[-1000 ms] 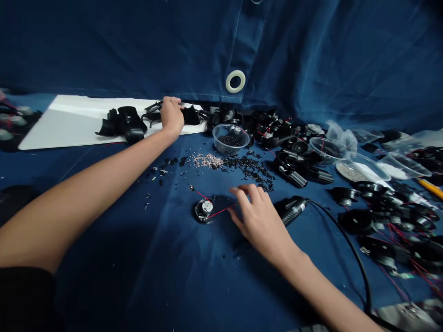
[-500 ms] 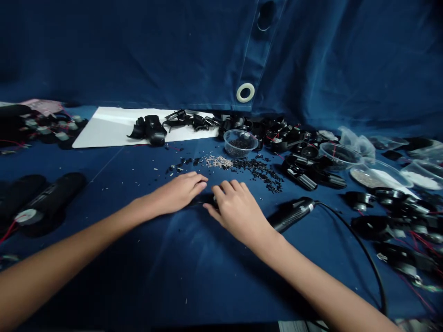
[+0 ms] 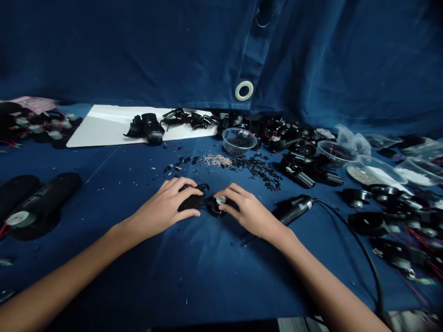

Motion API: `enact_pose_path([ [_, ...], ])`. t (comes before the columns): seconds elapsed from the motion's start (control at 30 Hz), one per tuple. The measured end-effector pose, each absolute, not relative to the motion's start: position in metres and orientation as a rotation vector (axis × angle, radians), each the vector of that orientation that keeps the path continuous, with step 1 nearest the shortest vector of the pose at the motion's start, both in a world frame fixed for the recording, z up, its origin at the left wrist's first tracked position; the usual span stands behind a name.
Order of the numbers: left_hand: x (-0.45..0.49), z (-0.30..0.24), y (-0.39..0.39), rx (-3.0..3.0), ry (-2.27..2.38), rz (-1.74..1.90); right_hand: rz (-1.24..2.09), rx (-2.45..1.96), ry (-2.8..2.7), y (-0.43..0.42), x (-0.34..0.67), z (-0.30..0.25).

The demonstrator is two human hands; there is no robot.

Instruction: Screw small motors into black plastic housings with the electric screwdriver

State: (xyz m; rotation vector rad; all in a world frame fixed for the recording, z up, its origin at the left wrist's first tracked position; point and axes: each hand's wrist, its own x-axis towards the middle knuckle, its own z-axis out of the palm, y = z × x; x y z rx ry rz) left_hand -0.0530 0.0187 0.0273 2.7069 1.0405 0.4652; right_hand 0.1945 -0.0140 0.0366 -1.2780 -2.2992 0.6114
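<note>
Both my hands meet at the middle of the blue cloth. My left hand (image 3: 165, 208) is curled around a black plastic housing piece (image 3: 191, 201), thumb underneath and fingers over the top. My right hand (image 3: 246, 211) pinches a small round motor (image 3: 218, 204) with a silver centre, pressed against that housing piece. The two parts touch each other between my fingertips. A black electric screwdriver (image 3: 294, 211) with a cable lies just right of my right hand.
Loose black and silver screws (image 3: 242, 164) are scattered beyond my hands by a clear cup (image 3: 238, 140). A white sheet (image 3: 100, 125) holding black parts lies far left. Black housings and clear tubs crowd the right side. Black cylinders (image 3: 41, 203) lie at left.
My left hand came back from the white sheet carrying a black housing piece. My right hand took up the small motor, and both hands now hold the parts together.
</note>
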Motion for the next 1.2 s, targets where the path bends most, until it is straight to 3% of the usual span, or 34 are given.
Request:
enact_pose_path([
  [0.4, -0.044, 0.014, 0.017, 2.758, 0.806, 0.730, 0.751, -1.265, -2.203, -0.006, 0.198, 0.034],
  [1.2, -0.040, 0.022, 0.021, 2.846, 0.782, 0.559, 0.676, -1.223, -2.416, 0.006, 0.196, 0.039],
])
